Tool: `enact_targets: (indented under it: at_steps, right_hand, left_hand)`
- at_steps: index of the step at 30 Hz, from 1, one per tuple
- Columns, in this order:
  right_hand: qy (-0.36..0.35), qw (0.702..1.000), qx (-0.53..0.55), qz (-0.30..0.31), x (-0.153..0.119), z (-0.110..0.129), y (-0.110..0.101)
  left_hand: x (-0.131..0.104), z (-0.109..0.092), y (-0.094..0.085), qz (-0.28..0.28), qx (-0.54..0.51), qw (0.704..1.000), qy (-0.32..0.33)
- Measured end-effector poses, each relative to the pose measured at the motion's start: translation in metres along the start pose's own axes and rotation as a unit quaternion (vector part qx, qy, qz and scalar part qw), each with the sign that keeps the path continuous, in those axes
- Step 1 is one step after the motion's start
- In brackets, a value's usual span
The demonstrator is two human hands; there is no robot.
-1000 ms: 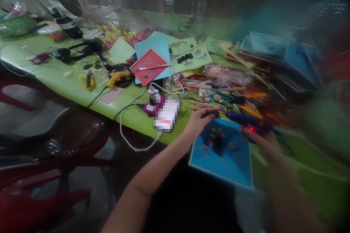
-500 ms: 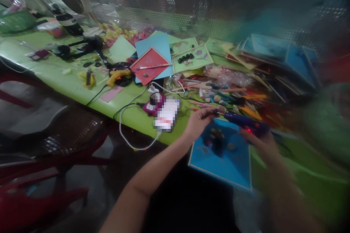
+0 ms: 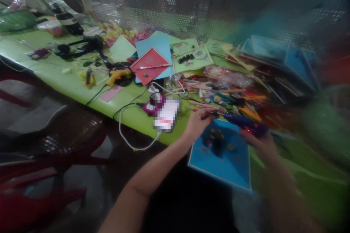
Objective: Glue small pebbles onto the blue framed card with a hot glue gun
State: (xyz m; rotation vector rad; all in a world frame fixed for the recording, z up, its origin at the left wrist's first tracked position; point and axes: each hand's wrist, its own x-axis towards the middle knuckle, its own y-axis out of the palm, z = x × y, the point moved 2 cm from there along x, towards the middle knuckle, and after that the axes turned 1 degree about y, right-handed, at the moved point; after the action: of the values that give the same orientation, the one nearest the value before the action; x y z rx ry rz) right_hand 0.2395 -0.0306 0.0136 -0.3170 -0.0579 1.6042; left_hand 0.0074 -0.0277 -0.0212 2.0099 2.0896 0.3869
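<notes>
My right hand [image 3: 262,145] is closed around a dark blue hot glue gun [image 3: 244,123] with a red light glowing on its side. The gun's nozzle points left, at a small dark stone-like piece [image 3: 215,112] pinched between the fingertips of my left hand [image 3: 199,123]. Whether nozzle and piece touch is too blurred to tell. Below both hands lies a blue picture board [image 3: 221,169] with a pale border. Several small stones [image 3: 231,147] and a larger dark shape sit on it, partly in shadow.
A phone [image 3: 166,114] on a white cable and a purple power strip [image 3: 154,105] lie left of my hands. Beyond are brushes and pens [image 3: 224,90], picture cards [image 3: 193,59], a yellow glue gun [image 3: 118,77] and stacked blue boards [image 3: 270,47]. A red chair [image 3: 54,202] stands lower left.
Almost nothing differs. The glue gun and both hands keep their places, with the small dark piece still at the nozzle's end.
</notes>
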Motion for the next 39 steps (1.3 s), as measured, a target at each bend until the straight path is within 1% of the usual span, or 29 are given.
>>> enact_targets:
  at_steps: [3,6,9,13,18,21,25,28,35,39]
  right_hand:
    - [-0.006,1.0,-0.008,0.012,0.0013,-0.003,-0.0014]
    - [-0.01,1.0,-0.024,0.011,0.0028,-0.0059,-0.0028]
    - [-0.017,1.0,-0.012,0.014,0.0036,-0.007,-0.0025]
    - [-0.013,1.0,-0.001,0.014,0.0029,-0.0062,-0.0013]
    - [-0.01,1.0,-0.012,0.005,0.0014,-0.0039,-0.0007]
    - [-0.01,1.0,-0.014,0.015,0.001,-0.0033,-0.0001]
    - [-0.026,0.999,-0.025,0.027,0.0012,-0.0033,0.0002]
    - [-0.03,0.999,-0.031,0.024,0.0021,-0.0042,-0.0003]
    - [-0.007,1.0,-0.011,0.003,0.0029,-0.0062,-0.0025]
    - [-0.018,0.999,-0.03,0.022,0.0025,-0.0071,-0.0031]
  left_hand:
    - [-0.0003,0.0002,0.0005,-0.002,-0.011,1.0,-0.001]
    - [-0.0002,-0.0001,0.0008,-0.005,-0.015,1.0,-0.003]
    - [0.0,-0.0005,0.0006,-0.008,-0.015,1.0,-0.005]
    - [-0.0002,-0.0014,0.0005,-0.005,-0.019,1.0,0.004]
    - [-0.0003,-0.0022,0.0009,-0.008,-0.016,1.0,-0.002]
    - [0.0,-0.0028,0.0011,-0.005,-0.014,1.0,0.006]
    - [-0.0006,-0.0035,0.0009,-0.004,-0.002,1.0,0.008]
    - [-0.0012,-0.0038,0.001,-0.003,0.008,1.0,0.003]
    - [-0.0004,-0.0023,0.0015,-0.005,-0.019,1.0,-0.002]
    - [-0.0004,-0.0027,0.001,-0.011,-0.001,1.0,-0.004]
